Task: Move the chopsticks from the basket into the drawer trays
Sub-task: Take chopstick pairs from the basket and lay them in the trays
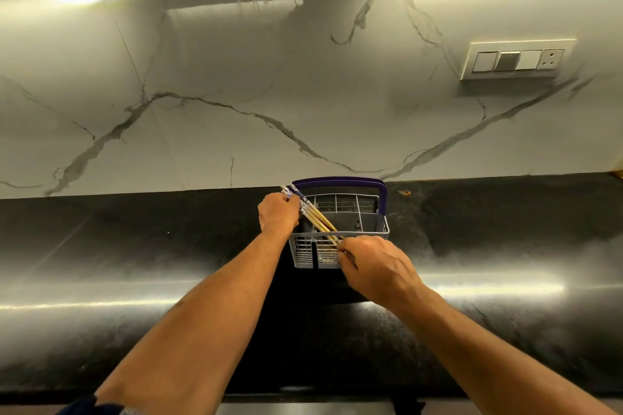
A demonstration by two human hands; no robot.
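Gripping the patterned upper ends of the chopsticks (312,214), the left hand (279,214) sits at the left rear corner of the basket (305,251), fingers curled round the bundle. The right hand (374,268) rests against the basket's near right corner, its fingers bent at the rim just beside the lower part of the chopsticks; whether it pinches the sticks or only the rim cannot be told. The chopsticks lean diagonally across the basket, tops up and to the left outside the rim, pale wooden shafts running down to the right into the front compartment, where their tips show through the mesh wall. The basket is a light grey plastic grid with inner dividers and a dark blue handle (338,183) arching over its far side. It stands on a dark, glossy bench (135,280), close to a white marble-veined wall (236,94). A switch panel (517,59) is set into that wall, up to the right.
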